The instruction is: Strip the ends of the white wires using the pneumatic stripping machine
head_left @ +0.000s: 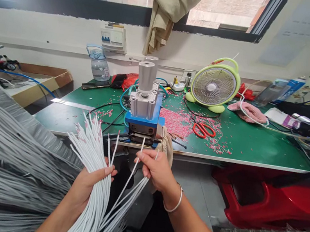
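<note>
A thick bundle of white cables (92,188) is wrapped in my left hand (92,180); many of its upper ends show pinkish-red tips. Two cables stand a little apart beside my left thumb. My right hand (156,167) pinches one white cable (142,145) between thumb and fingers, its upper end at the front opening of the pneumatic press (144,108). Several more cables run through the lower fingers of that hand. The press has a silver cylinder on a blue frame and stands at the table's front edge. How deep the cable end reaches is hidden.
Pink and white scraps (176,123) litter the green table (259,149). Red-handled scissors (203,130), a green fan (213,87), a water bottle (100,63) and a ruler (72,104) lie or stand there. More cables (1,161) hang at left; a red stool (271,202) is at right.
</note>
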Demonstrator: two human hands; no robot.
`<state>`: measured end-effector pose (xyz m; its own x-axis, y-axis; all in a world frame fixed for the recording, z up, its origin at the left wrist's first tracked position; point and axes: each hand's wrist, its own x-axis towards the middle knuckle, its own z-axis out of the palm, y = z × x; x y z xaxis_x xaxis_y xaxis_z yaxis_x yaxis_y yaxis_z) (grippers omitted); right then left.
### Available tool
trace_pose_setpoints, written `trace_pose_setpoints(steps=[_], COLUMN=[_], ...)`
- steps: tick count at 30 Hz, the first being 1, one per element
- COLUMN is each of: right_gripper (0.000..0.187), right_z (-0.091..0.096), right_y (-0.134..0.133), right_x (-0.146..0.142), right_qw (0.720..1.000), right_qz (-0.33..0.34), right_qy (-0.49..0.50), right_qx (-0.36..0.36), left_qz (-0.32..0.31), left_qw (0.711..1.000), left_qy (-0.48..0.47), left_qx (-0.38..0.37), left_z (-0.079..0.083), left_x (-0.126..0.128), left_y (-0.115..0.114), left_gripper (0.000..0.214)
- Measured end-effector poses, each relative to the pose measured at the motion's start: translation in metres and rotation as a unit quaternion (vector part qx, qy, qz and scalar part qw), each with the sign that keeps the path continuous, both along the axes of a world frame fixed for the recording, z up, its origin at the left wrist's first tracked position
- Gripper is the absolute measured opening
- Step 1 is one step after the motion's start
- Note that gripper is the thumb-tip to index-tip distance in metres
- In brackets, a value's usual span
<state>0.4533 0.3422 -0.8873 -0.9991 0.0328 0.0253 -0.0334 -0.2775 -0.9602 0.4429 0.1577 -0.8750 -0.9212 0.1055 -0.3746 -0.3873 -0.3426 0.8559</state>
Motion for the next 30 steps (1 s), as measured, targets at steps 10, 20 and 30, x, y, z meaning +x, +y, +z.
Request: trace_pose_setpoints(steps=[10,20,30], right_gripper=[0.021,0.025,0.022], right_z=[0.0,0.012,0.017], right_y=[-0.007,-0.021,-0.009], right_x=[0.004,-0.009,-0.018], right_qw=[0.999,0.989,0.971], right_qz=[0.01,-0.045,-0.084], right_qy=[0.026,-0.024,-0.031], right_qx=[-0.034,-0.142,-0.22], left_qz=[-0.046,0.029,0.109], left_qw=[0.996,0.993,0.993], left_qy=[0.046,0.101,0.049], left_qx=[-0.068,-0.044,0.022], left_z=[-0.004,0.008,0.035], left_x=[0.006,-0.003,-0.015], left_y=[0.006,0.01,0.015], left_gripper=[0.037,0.027,0.015])
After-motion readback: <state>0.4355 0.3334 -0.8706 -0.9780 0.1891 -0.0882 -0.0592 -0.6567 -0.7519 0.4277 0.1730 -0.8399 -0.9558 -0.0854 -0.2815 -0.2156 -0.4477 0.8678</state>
